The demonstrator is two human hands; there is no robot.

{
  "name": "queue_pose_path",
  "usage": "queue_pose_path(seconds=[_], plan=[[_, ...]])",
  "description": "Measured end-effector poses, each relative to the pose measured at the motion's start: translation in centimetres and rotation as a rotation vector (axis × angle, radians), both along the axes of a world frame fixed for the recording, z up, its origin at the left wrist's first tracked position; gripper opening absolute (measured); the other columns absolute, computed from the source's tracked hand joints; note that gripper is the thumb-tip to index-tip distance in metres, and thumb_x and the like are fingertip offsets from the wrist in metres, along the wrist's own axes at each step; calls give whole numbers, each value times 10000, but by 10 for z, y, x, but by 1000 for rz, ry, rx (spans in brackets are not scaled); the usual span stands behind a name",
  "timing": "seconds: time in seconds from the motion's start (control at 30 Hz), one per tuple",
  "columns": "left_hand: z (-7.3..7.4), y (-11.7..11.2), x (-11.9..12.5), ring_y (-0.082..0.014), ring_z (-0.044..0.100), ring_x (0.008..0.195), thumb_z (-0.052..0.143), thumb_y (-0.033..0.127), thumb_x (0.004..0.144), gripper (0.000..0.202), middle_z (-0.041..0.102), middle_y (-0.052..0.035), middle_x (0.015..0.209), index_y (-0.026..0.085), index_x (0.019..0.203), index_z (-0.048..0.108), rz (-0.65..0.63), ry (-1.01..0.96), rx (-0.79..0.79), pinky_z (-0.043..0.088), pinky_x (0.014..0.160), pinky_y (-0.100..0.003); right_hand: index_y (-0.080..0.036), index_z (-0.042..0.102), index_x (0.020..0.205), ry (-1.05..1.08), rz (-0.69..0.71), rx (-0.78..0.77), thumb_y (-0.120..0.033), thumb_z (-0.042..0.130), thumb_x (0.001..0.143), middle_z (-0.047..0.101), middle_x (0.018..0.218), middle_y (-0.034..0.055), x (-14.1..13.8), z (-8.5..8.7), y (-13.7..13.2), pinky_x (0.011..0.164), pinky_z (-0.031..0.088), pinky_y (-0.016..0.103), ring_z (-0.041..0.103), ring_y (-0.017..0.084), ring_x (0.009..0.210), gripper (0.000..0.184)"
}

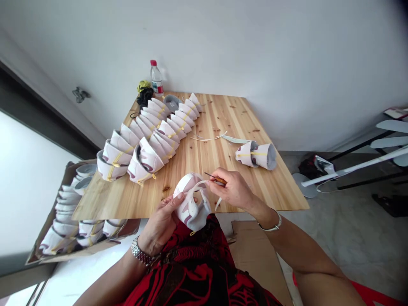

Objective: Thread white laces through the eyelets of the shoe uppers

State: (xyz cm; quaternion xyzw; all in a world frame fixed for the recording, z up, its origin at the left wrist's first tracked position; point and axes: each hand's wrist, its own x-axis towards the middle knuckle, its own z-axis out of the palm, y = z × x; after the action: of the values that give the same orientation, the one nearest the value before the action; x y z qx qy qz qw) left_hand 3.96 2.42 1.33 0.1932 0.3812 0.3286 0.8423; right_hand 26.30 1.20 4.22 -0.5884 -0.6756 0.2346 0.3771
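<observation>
Head view: left fingers [175,202] grip a curved white, mauve-patched shoe upper [188,212]; right fingers [220,191] clasp a tool [220,180].

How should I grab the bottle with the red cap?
Try the middle of the bottle, below the red cap, reaching in from the right. It stands upright, so its sides should be easy to wrap around; the wall is behind it, and a black bundle sits close on its left.

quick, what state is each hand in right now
Left hand: closed, holding the white shoe upper.
Right hand: closed, holding a brown-handled tool.
</observation>
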Motion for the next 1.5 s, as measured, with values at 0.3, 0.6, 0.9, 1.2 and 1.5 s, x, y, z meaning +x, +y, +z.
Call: queue_pose_path(seconds=[0.3,0.6,0.9,1.2,1.5], plan=[[3,-8,0,-170,709,677,921,386,653,426,795,-80,842,117,955,788,35,-8,95,577,684,-260,-224,554,660,77,66,-125,-322,627,795,538,575,-42,6,15,-17,482,302,229,400,88,496,182],[7,-3,-1,-140,679,639,943,333,605,367,780,-64,788,111,852,786,69,-12,114,562,663,-236,-230,534,657,99,95,-180,-295,617,796,531,533,-46,0,16,-18,463,297,235,408,95,470,175],[4,-1,-2,-132,652,615,903,271,661,292,755,-43,736,113,875,781,87,17,122,541,638,-230,-227,501,655,64,107,-119,-276,596,819,474,523,-62,-6,14,-16,468,296,225,385,82,470,196],[3,2,-6,-128,662,646,928,276,635,347,784,-48,822,130,921,795,163,53,221,544,655,-241,-174,622,1162,-165,-50,270,-269,523,984,715,999,95,-6,21,-22,741,545,293,694,189,885,224],[12,-1,-6,-143,691,723,941,268,607,308,794,-46,840,159,864,810,234,129,326,566,699,-241,-128,610,1184,-245,173,366,-131,475,1004,741,952,83,-60,11,-35,710,558,291,731,189,826,224]])
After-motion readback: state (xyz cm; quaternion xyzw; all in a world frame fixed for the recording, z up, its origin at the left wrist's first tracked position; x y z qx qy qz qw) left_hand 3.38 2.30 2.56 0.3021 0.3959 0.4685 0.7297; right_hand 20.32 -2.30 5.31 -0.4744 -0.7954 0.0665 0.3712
